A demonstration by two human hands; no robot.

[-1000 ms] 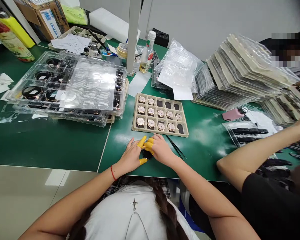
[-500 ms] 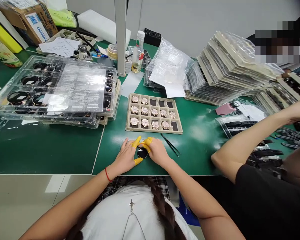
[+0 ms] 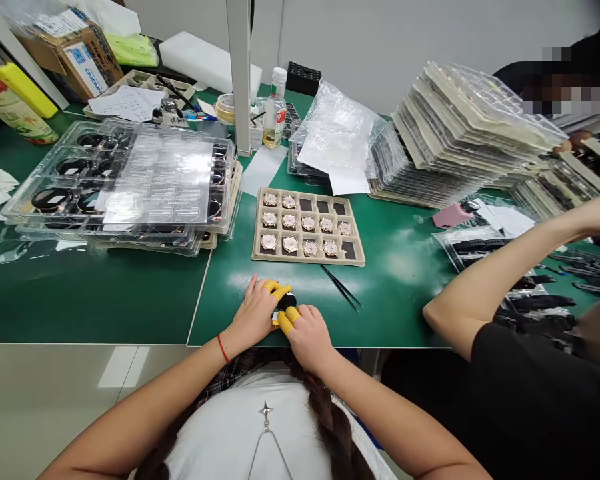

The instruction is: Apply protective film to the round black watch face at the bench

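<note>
One dark disc [image 3: 287, 302] near the front of the counter [image 3: 395, 300] — left hand [image 3: 254, 311] clamped on it, right hand [image 3: 309, 333] touching, grip unclear — seemed mid rim-work, the next move calling for steadiness.

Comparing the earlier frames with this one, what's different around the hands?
The right hand has moved nearer the person's body, its covered fingers shifting from the far right of the black disc to its near edge. The left hand stays at the disc's left. The compartment tray and tweezers stayed put.
</note>
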